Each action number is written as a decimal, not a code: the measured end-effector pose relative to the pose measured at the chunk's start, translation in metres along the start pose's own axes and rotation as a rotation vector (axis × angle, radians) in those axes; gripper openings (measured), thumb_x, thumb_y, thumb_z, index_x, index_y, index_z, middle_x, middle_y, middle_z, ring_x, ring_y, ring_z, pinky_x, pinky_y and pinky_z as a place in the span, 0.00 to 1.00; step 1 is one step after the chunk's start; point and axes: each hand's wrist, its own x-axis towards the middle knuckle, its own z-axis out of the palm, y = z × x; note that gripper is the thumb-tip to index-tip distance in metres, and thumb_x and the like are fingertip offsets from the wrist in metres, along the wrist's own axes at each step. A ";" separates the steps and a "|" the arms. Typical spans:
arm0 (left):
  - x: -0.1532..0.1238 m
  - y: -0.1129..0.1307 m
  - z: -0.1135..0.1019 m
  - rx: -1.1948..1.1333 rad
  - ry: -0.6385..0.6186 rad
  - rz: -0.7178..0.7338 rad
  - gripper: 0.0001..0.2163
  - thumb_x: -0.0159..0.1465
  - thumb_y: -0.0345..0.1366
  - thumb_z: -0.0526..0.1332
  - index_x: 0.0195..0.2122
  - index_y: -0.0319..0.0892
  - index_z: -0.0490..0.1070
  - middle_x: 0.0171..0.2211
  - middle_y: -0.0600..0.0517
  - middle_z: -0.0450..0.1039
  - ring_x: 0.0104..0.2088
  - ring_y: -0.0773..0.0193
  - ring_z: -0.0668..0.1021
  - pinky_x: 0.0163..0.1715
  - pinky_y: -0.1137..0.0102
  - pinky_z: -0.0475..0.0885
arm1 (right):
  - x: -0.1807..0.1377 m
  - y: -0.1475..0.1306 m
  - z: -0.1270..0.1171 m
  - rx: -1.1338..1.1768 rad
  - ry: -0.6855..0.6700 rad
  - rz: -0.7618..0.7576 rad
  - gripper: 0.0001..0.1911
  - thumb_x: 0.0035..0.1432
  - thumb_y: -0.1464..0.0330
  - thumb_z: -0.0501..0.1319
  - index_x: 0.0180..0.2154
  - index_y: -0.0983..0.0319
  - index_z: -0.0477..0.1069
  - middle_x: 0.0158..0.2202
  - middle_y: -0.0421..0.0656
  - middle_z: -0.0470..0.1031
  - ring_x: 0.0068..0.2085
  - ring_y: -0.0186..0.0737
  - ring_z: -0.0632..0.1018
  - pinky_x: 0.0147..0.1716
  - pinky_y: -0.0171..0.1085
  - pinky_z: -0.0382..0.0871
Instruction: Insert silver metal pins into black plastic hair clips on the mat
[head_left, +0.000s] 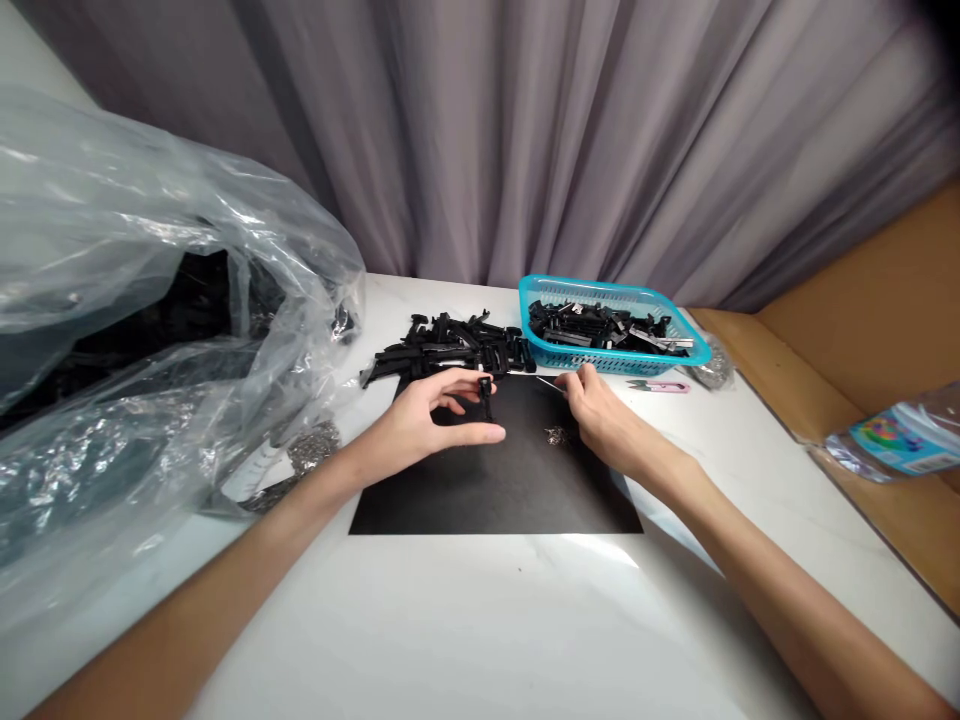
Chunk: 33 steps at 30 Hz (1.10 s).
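Observation:
My left hand [439, 415] holds a small black plastic part [486, 398] upright between its fingers and thumb, above the black mat [480, 500]. To the right, my right hand [598, 415] is closed on a thin, pointed metal tool [550, 383], whose tip points left toward the part. Most of that tool is hidden in the fingers, so its kind does not show. Beside the right hand, a little heap of tiny metal pieces [556, 436] lies on the mat. Just behind my left hand is a pile of black plastic parts [442, 345].
A blue basket [615, 360] of black parts stands at the back right, with pink-handled thread snips [658, 386] before it. A large clear plastic bag [285, 210] fills the left. Bagged metal pieces [315, 445] lie nearby. At right are a cardboard box [862, 300] and a labelled bottle [904, 440].

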 end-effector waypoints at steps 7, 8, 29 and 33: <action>0.007 -0.009 -0.014 0.042 0.142 0.025 0.29 0.52 0.48 0.77 0.53 0.43 0.75 0.56 0.44 0.78 0.57 0.48 0.77 0.54 0.57 0.70 | 0.002 -0.065 -0.012 0.380 0.032 -0.113 0.07 0.73 0.72 0.50 0.47 0.60 0.65 0.45 0.49 0.66 0.42 0.43 0.73 0.46 0.43 0.75; 0.007 -0.009 -0.015 0.038 0.156 0.027 0.30 0.52 0.48 0.77 0.53 0.43 0.75 0.56 0.43 0.78 0.57 0.48 0.77 0.54 0.57 0.70 | 0.003 -0.077 -0.011 0.366 0.036 -0.129 0.07 0.75 0.70 0.51 0.46 0.60 0.67 0.43 0.48 0.68 0.41 0.44 0.73 0.44 0.43 0.74; 0.002 -0.013 -0.012 0.233 0.209 0.107 0.31 0.55 0.52 0.75 0.55 0.45 0.72 0.53 0.47 0.79 0.54 0.51 0.78 0.50 0.59 0.73 | -0.006 -0.110 0.015 0.261 0.163 -0.192 0.14 0.75 0.65 0.53 0.47 0.64 0.76 0.31 0.45 0.77 0.31 0.42 0.75 0.34 0.41 0.67; 0.000 -0.014 -0.012 0.269 0.220 0.097 0.32 0.55 0.53 0.74 0.57 0.44 0.72 0.53 0.46 0.78 0.52 0.52 0.79 0.50 0.59 0.73 | -0.008 -0.101 0.013 0.323 0.198 -0.121 0.13 0.75 0.67 0.54 0.38 0.61 0.74 0.30 0.43 0.77 0.30 0.41 0.74 0.33 0.39 0.67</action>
